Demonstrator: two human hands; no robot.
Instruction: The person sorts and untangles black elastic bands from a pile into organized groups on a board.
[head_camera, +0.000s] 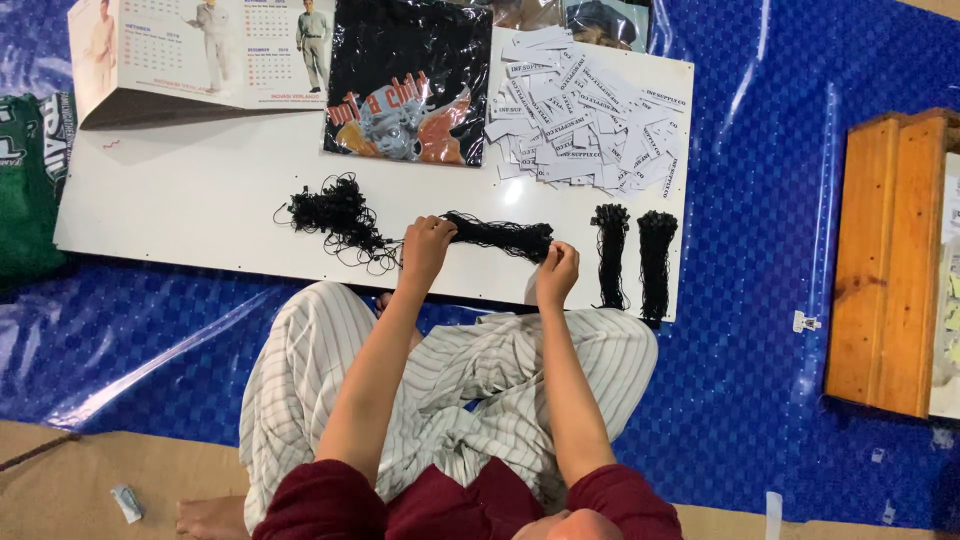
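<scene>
Scanning from the left edge: a green garment (28, 180) lies on the blue tarpaulin (760, 250), partly beside the white board (180, 210) that serves as the work surface. A calendar (190, 55) sits folded at the board's far left corner. Next to it lies a black printed shirt in a clear bag (410, 85).

On the board, left of centre, a loose tangle of black string loops (335, 215) spreads out with stray strands trailing toward the person. The left hand (425, 250) is clenched on the left end of a gathered bundle of black strings (500, 237), which lies across the near part of the board, stretched between both hands. The right hand (557, 272) pinches the bundle's right end at the board's near edge; fingers closed on it.

Further right, two tidy string bundles (632, 255) lie side by side, running from the board's middle toward its near edge, just apart from each other and near the right hand. Above them a heap of white paper tags (590, 115) covers the board's far right part.

The person sits cross-legged in striped trousers (470, 380) with dark red sleeves (330, 500). At far right a wooden box (890, 260) stands on the tarpaulin, well apart from the board.
</scene>
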